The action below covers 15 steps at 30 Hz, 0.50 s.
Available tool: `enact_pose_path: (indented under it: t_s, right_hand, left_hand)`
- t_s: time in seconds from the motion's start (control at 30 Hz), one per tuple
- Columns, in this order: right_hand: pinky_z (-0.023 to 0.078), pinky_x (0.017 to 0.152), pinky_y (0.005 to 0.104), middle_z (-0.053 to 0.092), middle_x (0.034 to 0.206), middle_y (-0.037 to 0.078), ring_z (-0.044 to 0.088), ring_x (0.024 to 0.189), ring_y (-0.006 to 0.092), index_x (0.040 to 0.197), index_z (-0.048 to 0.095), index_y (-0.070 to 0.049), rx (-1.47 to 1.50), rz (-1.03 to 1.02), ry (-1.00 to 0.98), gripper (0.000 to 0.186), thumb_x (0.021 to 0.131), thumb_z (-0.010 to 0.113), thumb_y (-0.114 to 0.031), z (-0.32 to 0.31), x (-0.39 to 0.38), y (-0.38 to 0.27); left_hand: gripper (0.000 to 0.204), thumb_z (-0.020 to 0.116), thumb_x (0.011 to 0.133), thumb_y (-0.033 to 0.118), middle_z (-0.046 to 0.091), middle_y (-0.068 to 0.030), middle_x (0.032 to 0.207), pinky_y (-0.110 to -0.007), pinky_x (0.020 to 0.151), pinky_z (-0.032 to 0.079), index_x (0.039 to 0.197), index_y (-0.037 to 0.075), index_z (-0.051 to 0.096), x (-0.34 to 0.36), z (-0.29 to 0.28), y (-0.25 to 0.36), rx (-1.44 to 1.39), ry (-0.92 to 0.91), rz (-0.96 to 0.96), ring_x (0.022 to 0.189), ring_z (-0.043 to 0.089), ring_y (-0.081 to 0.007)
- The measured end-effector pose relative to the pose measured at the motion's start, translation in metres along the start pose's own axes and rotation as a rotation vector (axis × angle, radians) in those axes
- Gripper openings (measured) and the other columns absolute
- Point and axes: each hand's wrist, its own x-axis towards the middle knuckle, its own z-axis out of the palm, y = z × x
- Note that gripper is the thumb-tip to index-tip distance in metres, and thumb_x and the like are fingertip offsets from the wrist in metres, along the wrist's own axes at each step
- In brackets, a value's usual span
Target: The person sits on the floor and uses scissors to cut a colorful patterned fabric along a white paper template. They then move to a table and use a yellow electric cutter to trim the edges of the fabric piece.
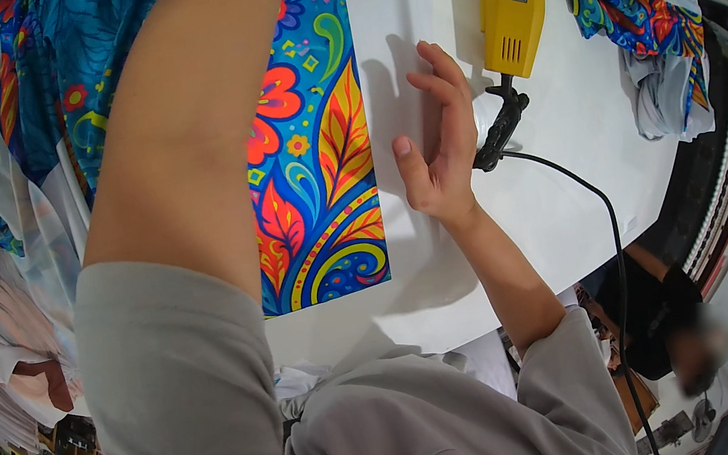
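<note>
The left arm (180, 132) partly blocks a floral-printed fabric panel (320, 187) flat on the white worktop (580, 162); it looks light and limp, easiest lifted by a near corner. Beside it, the right hand's (449, 153) fingers curl loosely, pinching nothing; the left hand is out of view, its fingers' state unknowable. Beyond, a yellow corded power tool (513, 3) and bunched printed cloth (623, 5) crowd the right.

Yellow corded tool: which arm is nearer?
Right. The right hand sits just lower left of the yellow tool, apart from it. The left arm is farther left, its hand out of frame.
</note>
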Motion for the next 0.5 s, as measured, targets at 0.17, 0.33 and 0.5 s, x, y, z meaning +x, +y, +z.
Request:
enact_pose_path:
  t_s: [0.17,0.33,0.5]
  right_hand:
    - [0.033,0.110,0.0511,0.044,0.142,0.027,0.038,0.136,0.0456,0.122,0.051,0.003,0.017,-0.022,0.026,0.047,0.081,0.063,-0.018,-0.001,-0.001,-0.001]
    - [0.033,0.110,0.0523,0.048,0.139,0.027,0.041,0.134,0.0464,0.121,0.052,0.003,-0.022,-0.048,0.041,0.047,0.078,0.063,-0.013,-0.001,0.002,0.001]
    - [0.034,0.110,0.0525,0.049,0.137,0.026,0.042,0.133,0.0473,0.121,0.053,0.002,0.014,-0.081,0.055,0.048,0.075,0.064,-0.010,-0.004,-0.001,-0.004]
  left_hand:
    - [0.070,0.038,0.098,0.058,0.023,-0.0217,0.161,-0.067,0.117,0.010,0.152,0.014,0.037,0.002,0.002,0.001,-0.010,0.012,0.000,0.150,0.018,-0.0377]
    - [0.065,0.041,0.099,0.054,0.025,-0.0244,0.159,-0.067,0.116,0.013,0.147,0.012,0.044,0.006,0.010,0.001,-0.049,0.023,0.003,0.149,0.020,-0.0386]
    - [0.063,0.047,0.097,0.053,0.023,-0.0252,0.159,-0.067,0.116,0.014,0.144,0.011,0.047,-0.001,0.019,-0.027,-0.202,0.216,0.039,0.147,0.020,-0.0432]
